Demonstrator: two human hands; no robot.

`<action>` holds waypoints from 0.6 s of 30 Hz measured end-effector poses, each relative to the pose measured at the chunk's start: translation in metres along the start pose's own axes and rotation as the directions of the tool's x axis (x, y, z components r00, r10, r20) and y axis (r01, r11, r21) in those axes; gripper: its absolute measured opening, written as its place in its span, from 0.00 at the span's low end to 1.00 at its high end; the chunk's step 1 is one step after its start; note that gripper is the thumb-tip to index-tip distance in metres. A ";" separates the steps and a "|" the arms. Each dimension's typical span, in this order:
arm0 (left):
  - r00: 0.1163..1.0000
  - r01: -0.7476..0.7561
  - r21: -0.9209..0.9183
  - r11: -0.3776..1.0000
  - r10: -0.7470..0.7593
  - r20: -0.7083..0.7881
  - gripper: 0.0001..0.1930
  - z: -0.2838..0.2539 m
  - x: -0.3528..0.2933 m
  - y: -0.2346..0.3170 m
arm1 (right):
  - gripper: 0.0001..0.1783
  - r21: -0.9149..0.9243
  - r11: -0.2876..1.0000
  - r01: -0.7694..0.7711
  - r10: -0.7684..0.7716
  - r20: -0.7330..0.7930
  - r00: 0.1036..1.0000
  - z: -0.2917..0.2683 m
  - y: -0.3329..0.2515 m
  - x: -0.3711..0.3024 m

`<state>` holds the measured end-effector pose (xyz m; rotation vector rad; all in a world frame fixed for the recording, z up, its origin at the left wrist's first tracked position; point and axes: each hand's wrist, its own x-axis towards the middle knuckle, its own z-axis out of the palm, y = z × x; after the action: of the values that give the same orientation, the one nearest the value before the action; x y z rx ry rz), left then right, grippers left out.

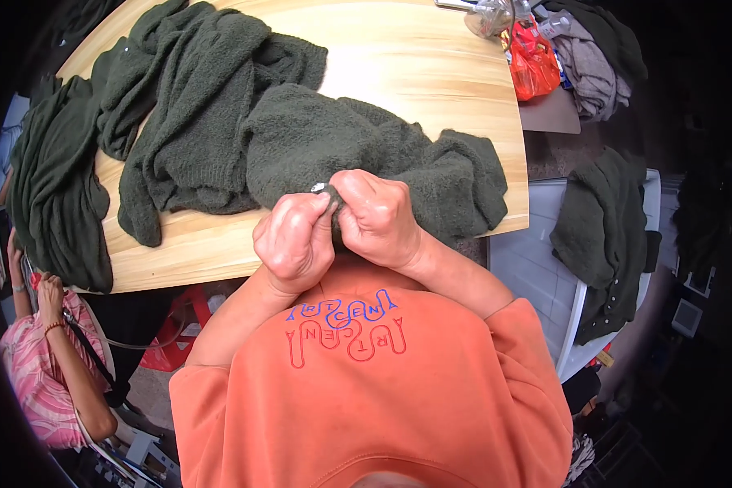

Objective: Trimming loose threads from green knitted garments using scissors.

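A dark green knit cardigan (pixel 309 134) lies bunched along the front of the wooden table, and its near edge is drawn up between my hands. My left hand (pixel 294 240) pinches the fabric just below a small pale button (pixel 318 187). Pressed close beside it, my right hand (pixel 376 218) grips the same edge with curled fingers. The fingertips of both hands nearly meet, and the cloth between them is mostly hidden. More dark green knitwear (pixel 191 106) is heaped on the table to the left, touching the cardigan.
The wooden table (pixel 407 49) curves away ahead. At right, a white bin (pixel 525 252) has a dark green buttoned garment (pixel 606 236) over its rim. A red plastic bag (pixel 534 65) and grey cloth (pixel 586 69) sit at the far right. A co-worker's arm (pixel 77 366) is at left.
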<state>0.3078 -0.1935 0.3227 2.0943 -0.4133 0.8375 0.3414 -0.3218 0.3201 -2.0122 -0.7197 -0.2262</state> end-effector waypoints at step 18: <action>0.623 -0.073 0.383 0.921 -0.258 0.739 0.23 0.064 0.031 -0.037 | 0.07 0.343 0.935 0.085 -0.239 0.438 0.867 0.000 -0.012 -0.048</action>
<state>0.3778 -0.2221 0.2946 2.7696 -0.6161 -0.1615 0.2956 -0.3366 0.3075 -1.7059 -1.1617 0.2865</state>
